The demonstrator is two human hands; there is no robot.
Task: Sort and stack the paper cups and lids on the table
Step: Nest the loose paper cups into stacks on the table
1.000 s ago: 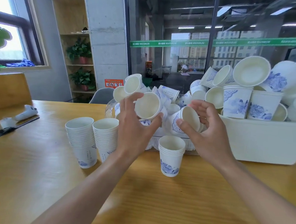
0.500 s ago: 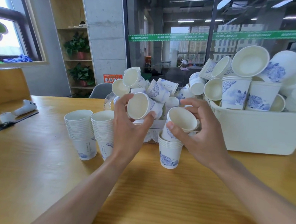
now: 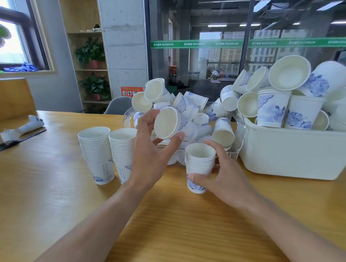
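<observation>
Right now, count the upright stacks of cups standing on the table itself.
3. Two tall stacks stand side by side left of the left hand: the far-left stack and its neighbour, partly hidden by that hand. A shorter stack stands centre, held by the right hand.

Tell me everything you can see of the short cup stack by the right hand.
The short stack is nested white paper cups, mouths up, with a blue flower print on the bottom cup. It stands upright on the wooden table, in front of the clear bin. The right hand curls round it, thumb low, fingers behind the rims.
</observation>
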